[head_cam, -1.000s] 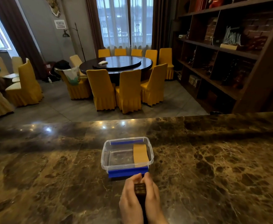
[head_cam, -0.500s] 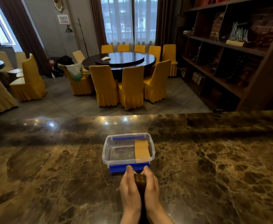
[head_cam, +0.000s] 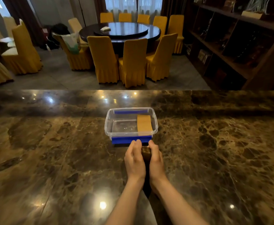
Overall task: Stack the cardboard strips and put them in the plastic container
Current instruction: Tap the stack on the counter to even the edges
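Hands nearer container [head_cam: 107,122], pressed around strips [head_cam: 146,151], mostly hidden

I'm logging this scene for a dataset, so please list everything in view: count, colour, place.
container: 1, clear with blue clips, centre of counter
strips in container: tan stack, count unclear, right side inside
held strips: dark stack on edge, count unclear, between the hands, just before the container
counter: 1, brown marble, foreground
round table: 1, dark, back of room
chairs: at least ten, yellow covers, around the table and at left
shelves: 1 unit, dark wood, right wall
left hand: pressing the held strips from the left
right hand: pressing them from the right
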